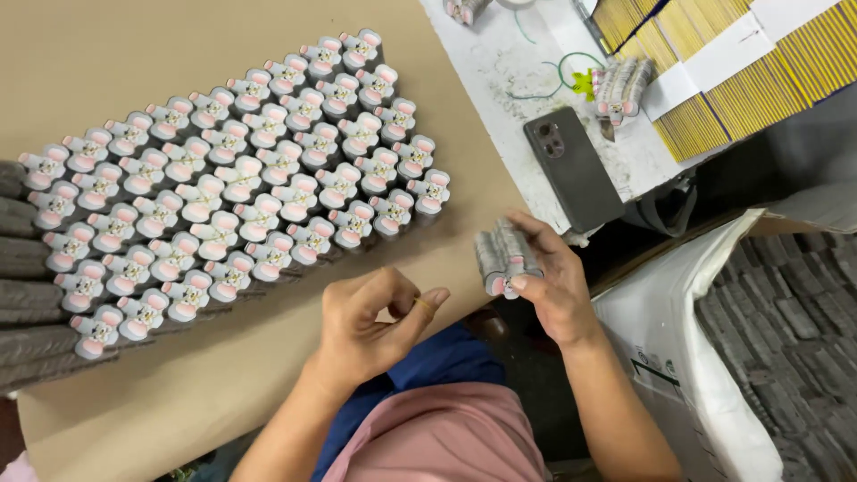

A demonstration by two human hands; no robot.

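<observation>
My right hand [549,277] grips a small bundle of grey mouse-shaped toy pieces [502,261] with pink and white ends, held above the gap beside the table. My left hand [370,321] hovers over the brown board [223,375], fingers curled, with a thin rubber band [425,306] stretched around a fingertip. A large block of the same mouse pieces [241,187], stood upright in rows, covers the board to the left of my hands.
A dark phone [571,168] lies on the white worktop [500,80], near another bundle of mouse pieces [620,87] and green rubber bands [571,67]. Yellow stacked card packs [759,80] sit at the top right. A white-lined box of grey pieces [786,312] stands at right.
</observation>
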